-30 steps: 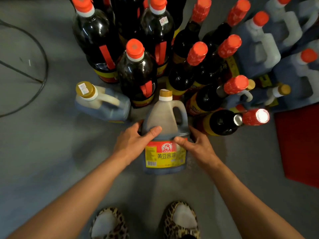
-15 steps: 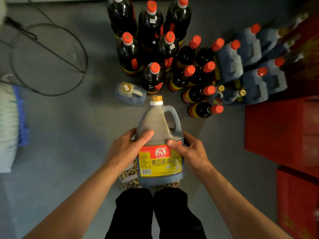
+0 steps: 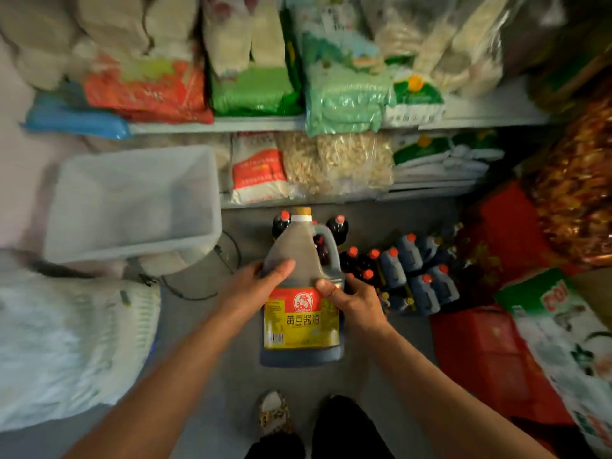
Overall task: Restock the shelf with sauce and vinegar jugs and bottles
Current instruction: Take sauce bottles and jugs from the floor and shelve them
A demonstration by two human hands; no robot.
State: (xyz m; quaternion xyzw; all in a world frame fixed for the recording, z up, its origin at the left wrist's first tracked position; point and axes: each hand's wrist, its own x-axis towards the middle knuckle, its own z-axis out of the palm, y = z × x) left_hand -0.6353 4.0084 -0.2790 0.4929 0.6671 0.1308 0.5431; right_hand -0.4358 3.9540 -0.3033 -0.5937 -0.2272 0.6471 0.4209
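Gold-capped soy sauce jug (image 3: pixel 299 293), upright in the air, above the floor (image 3: pixel 212 376). Left hand (image 3: pixel 256 289) and right hand (image 3: pixel 356 301) clasp its shoulders. Beyond the jug: red-capped bottles (image 3: pixel 367 263) and shelf (image 3: pixel 331 122) with sacks.

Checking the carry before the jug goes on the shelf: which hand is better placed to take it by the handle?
Probably the right hand. It grips the jug on the handle's side, just below it. The left hand grips the opposite shoulder.

The jug (image 3: pixel 299 286) hides most of the dark bottles (image 3: pixel 337 228) behind it; shelf bags (image 3: pixel 251 91) are all blurry.
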